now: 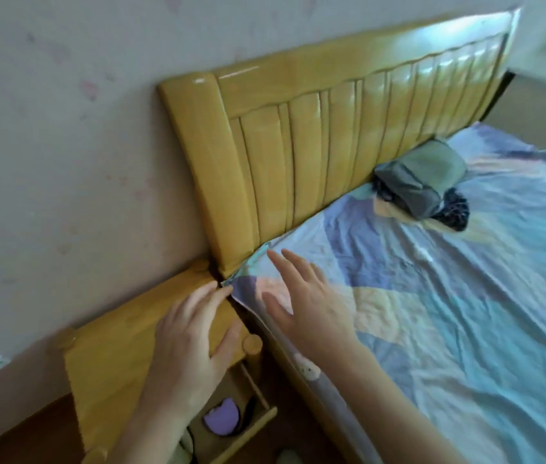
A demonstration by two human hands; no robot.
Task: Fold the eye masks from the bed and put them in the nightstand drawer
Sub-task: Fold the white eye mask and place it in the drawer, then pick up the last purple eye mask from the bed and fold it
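A purple eye mask (221,418) lies in the open drawer (251,426) of the yellow wooden nightstand (114,360), below my left forearm. My left hand (194,333) hovers over the nightstand top, fingers apart, holding nothing. My right hand (305,296) is spread above the bed's near corner, empty, fingers pointing at the headboard. No other eye mask shows on the patterned blue sheet (465,296).
A grey folded bundle (422,177) with dark cloth beside it lies on the bed against the yellow headboard (298,135). The wall runs behind the nightstand. Dark wooden floor shows at lower left. A black cord lies in the drawer beside the mask.
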